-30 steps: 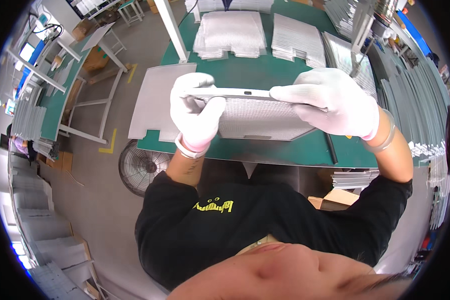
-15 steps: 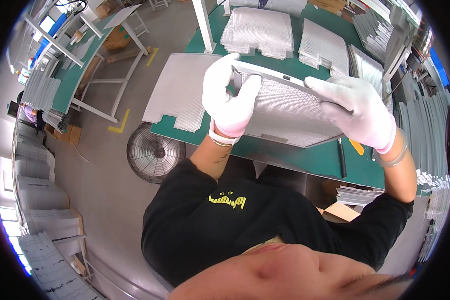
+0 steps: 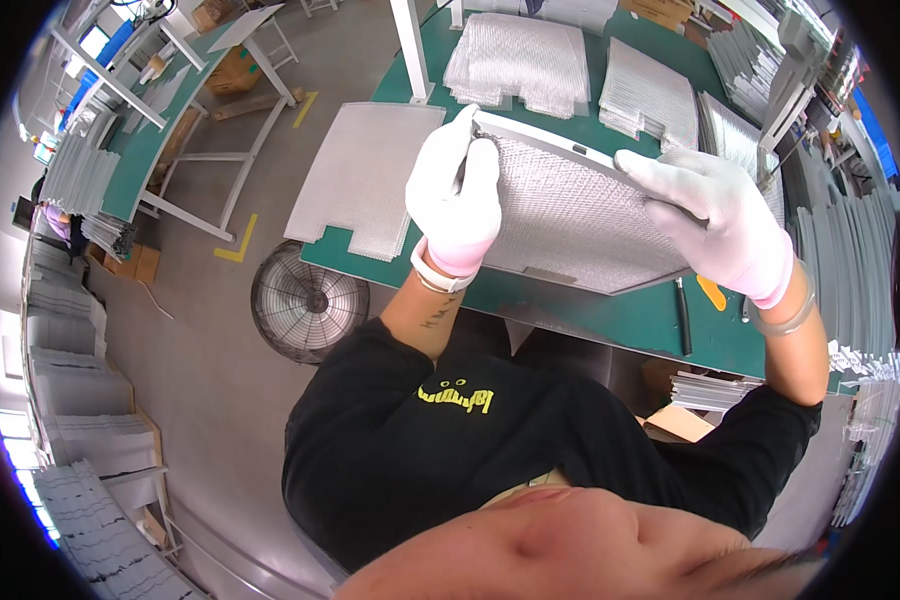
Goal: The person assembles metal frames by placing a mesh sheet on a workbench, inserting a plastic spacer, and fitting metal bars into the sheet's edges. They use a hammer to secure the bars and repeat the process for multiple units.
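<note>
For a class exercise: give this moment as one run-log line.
left white-gloved hand: gripping framed silver mesh panel | right white-gloved hand: holding its upper edge | nearby: green worktable

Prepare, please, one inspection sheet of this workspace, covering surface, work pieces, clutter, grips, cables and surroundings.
Surface: green worktable, stacked mesh sheets toward the back.
Job's things: framed mesh panel, tilted, between both grips; flat mesh sheet at left.
Clutter: black tool and orange item near the front edge.
Left grip: closed on the panel's upper left corner.
Right grip: closed on its upper edge, toward the right.
Cables: thin pale cord on the floor, kind unclear.
Surroundings: floor fan; second bench at left.
</note>
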Available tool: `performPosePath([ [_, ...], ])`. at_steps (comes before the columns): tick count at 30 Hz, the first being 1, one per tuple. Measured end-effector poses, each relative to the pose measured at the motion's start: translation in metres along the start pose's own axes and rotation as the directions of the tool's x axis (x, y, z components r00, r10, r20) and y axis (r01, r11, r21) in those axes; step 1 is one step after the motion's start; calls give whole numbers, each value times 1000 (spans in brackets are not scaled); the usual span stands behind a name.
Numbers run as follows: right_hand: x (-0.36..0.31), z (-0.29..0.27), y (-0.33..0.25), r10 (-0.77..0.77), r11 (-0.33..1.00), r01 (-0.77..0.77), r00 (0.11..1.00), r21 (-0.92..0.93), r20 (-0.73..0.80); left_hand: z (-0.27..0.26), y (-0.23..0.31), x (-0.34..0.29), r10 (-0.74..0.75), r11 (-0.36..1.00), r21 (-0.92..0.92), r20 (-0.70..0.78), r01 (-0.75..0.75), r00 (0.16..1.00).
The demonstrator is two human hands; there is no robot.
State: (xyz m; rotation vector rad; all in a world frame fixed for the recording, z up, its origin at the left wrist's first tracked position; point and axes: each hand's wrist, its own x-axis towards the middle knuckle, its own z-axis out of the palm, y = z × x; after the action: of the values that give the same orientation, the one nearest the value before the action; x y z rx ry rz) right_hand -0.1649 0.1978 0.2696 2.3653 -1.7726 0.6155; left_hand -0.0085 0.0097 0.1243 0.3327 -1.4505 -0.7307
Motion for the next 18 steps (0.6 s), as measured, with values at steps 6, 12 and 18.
performPosePath([
  [6, -2, 2, -1, -29, 1000, 29, 999, 2, -12, -5, 1, 4, -116, 958, -254, 91, 135, 989],
  [12, -1, 1, -6, -7, 1000, 7, 1000, 4, 3, -5, -2, 6, -10, 889, -455, 94, 52, 996],
  [18, -6, -1, -4, -37, 994, 39, 999, -105, 19, -3, -28, 3, 125, 881, -473, 182, -25, 975],
])
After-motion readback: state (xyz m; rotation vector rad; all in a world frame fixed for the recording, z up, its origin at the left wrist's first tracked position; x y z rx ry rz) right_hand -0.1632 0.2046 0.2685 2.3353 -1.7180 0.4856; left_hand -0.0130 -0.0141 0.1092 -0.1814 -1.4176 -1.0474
